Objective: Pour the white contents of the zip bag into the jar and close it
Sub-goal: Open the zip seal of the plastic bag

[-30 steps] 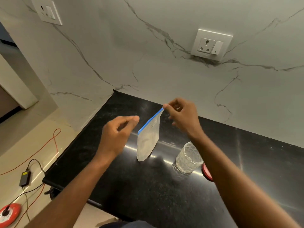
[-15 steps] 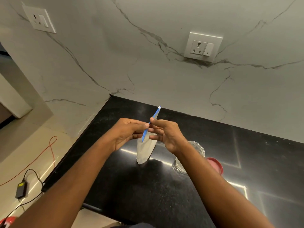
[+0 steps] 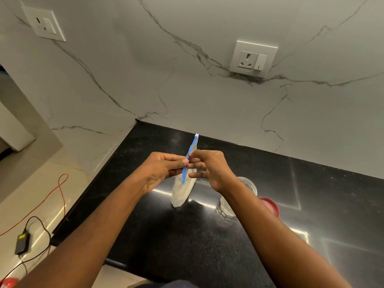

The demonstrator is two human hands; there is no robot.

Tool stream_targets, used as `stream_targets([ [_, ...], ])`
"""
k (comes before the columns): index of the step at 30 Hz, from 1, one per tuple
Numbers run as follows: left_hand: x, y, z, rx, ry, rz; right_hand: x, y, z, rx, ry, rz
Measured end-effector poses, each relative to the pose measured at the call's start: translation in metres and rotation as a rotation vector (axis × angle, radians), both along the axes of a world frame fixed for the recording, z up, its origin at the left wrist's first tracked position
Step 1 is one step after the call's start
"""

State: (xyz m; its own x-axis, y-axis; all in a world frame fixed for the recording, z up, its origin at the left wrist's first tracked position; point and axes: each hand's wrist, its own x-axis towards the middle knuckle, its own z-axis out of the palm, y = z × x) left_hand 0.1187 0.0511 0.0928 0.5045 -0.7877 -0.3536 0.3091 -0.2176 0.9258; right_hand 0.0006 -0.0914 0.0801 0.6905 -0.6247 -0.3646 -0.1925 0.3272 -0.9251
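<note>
A clear zip bag (image 3: pixel 182 191) with a blue seal strip stands upright on the black counter, white contents in its lower part. My left hand (image 3: pixel 164 169) pinches the blue strip from the left. My right hand (image 3: pixel 209 167) pinches the same strip from the right, its lower fingers spread. The clear glass jar (image 3: pixel 247 185) stands open to the right of the bag, mostly hidden behind my right forearm. Its red lid (image 3: pixel 270 205) lies flat on the counter just right of the jar.
The black counter (image 3: pixel 207 235) ends at a front-left edge, with tiled floor below. A marbled wall with two sockets (image 3: pixel 253 58) rises behind. An orange cable and a black power adapter (image 3: pixel 22 244) lie on the floor at left.
My left hand has come in and taken the bag's seal strip. My right hand has slid down from the strip's far end to its middle. Both hands now pinch it together.
</note>
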Motion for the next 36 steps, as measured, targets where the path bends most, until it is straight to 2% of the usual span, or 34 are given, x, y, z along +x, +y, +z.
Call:
stream_targets([
  [3,-0.002,-0.004,0.000,0.021,-0.053,0.014,0.002,0.001,0.002,-0.060,0.029,0.012],
  [7,0.001,-0.011,0.000,0.129,-0.257,0.082,-0.001,0.004,0.005,-0.057,0.023,-0.001],
  [13,0.032,-0.006,0.013,0.285,-0.911,0.149,-0.031,-0.004,0.016,-0.144,0.063,-0.041],
  [19,0.033,-0.010,0.032,0.376,-1.220,0.068,-0.041,0.002,0.016,-0.301,0.094,-0.050],
  [21,0.020,-0.014,0.041,0.327,-1.330,0.028,-0.038,0.005,0.016,-0.328,0.083,-0.039],
  [24,-0.007,-0.028,0.054,0.243,-1.270,-0.113,-0.032,0.009,0.016,-0.352,0.073,-0.021],
  [29,-0.018,-0.060,0.060,0.451,-1.115,-0.322,-0.025,0.019,0.012,-0.404,0.041,0.018],
  [32,-0.013,-0.077,0.061,0.504,-1.068,-0.332,-0.024,0.027,0.009,-0.440,0.019,0.039],
  [36,-0.007,-0.092,0.058,0.492,-1.103,-0.260,-0.026,0.029,0.008,-0.500,0.029,0.027],
])
